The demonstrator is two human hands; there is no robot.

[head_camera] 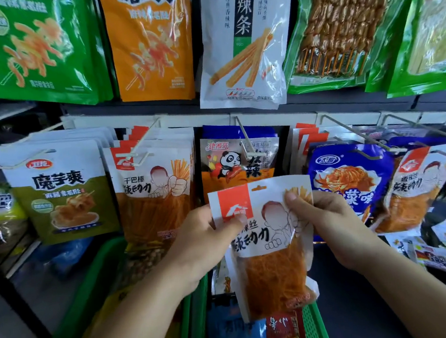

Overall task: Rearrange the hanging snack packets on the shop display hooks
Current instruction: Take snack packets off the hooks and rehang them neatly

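Observation:
A white-and-red snack packet (269, 248) with orange strands inside is held upright in front of the display, below the hooks. My left hand (203, 238) pinches its upper left edge and my right hand (326, 219) pinches its upper right corner. Behind it hangs a panda packet (232, 162) on a thin hook (241, 134). To the left, matching white-and-red packets (153, 191) fill another hook (143, 138). One more matching packet (417, 187) hangs at the right, next to a blue packet (351, 173).
An upper row carries green (30, 48), orange (149, 43), white (245, 40) and skewer packets (339, 26). An olive-and-white packet (59, 191) hangs at lower left. Green baskets (97, 287) with more packets sit below my arms. Bare wire hooks (362, 135) jut out at right.

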